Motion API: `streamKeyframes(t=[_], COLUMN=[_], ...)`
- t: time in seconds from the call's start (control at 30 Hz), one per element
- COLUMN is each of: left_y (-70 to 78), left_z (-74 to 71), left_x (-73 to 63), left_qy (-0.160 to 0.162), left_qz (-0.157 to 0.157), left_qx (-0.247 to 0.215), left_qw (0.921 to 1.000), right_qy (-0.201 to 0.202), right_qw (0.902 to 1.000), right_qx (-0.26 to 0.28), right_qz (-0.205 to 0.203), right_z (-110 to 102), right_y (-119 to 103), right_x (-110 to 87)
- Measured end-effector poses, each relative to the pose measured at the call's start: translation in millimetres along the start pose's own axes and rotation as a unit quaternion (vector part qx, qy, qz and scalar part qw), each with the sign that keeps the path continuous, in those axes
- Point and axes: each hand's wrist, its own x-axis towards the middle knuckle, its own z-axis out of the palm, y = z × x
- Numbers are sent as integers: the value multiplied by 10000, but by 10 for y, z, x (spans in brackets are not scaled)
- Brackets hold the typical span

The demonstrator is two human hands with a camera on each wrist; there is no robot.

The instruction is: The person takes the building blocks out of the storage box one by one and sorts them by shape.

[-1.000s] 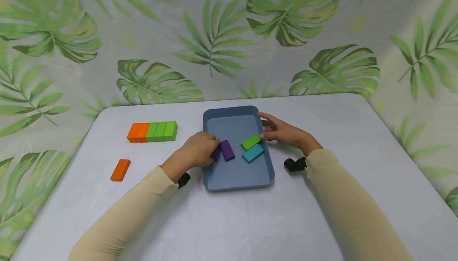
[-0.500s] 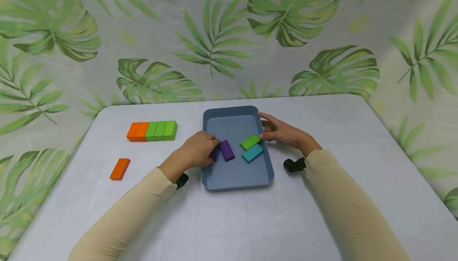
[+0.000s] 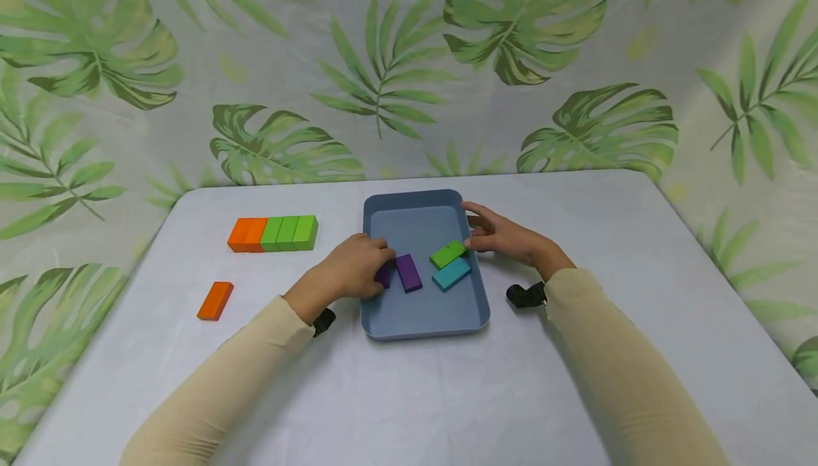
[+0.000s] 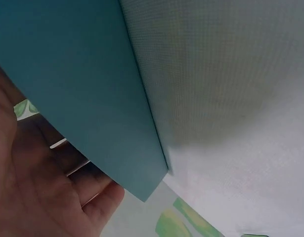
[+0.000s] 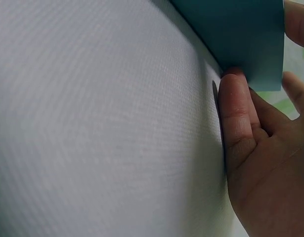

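A blue-grey tray (image 3: 415, 317) lies on the table with several small rectangular blocks in it. My left hand (image 3: 351, 266) reaches over the tray's left wall, its fingers gripping a purple block (image 3: 385, 274) that they partly cover. Just right of it lies a second purple block (image 3: 408, 273). My right hand (image 3: 508, 235) holds the right wall, fingertips at the rim; in the right wrist view lower fingers press at the wall's base. Close to that hand, a green block (image 3: 447, 254) leans against a turquoise block (image 3: 451, 274). The left wrist view shows the outer wall beside my palm, with the purple block hidden.
Left of the tray, a row of blocks stands side by side: orange blocks (image 3: 246, 234), then green blocks (image 3: 288, 233). A single orange block (image 3: 215, 300) lies nearer on the white table (image 3: 409, 402). A leaf-patterned cloth (image 3: 409, 61) hangs behind the table.
The uncovered purple block has shifted very slightly right beside my left fingers. Both hands otherwise stay in place at the tray.
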Motion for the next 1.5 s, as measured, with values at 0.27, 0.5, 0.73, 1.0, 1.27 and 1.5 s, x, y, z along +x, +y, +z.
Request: streamKeyframes(t=[0.27,0.5,0.73,1.0,1.27,1.5], left_y=[1,-55,-190,-358,-594,-725], left_z=[-20,-174,-389,-453,-454,-479], left_x=[-3,-52,-172,-430,-848,-1280], left_qy=[-34,72,647,961,892,1317], left_qz=[21,-49,26,-67,-524,-743], left_qx=[-112,-726,-1575,-2092,-2193,-1892], left_qw=[9999,9973,9854,9731,9701,9702], right_qy=[0,-25,109,36,22,55], right_qw=[10000,10000,9999,10000,10000,10000], right_qx=[2,-2,6,-8,-27,-8], right_qz=[34,77,112,55,-24,58], right_z=[0,15,4,20,18,3], right_y=[14,5,-17,6,19,-2], right_x=[2,8,14,37,16,25])
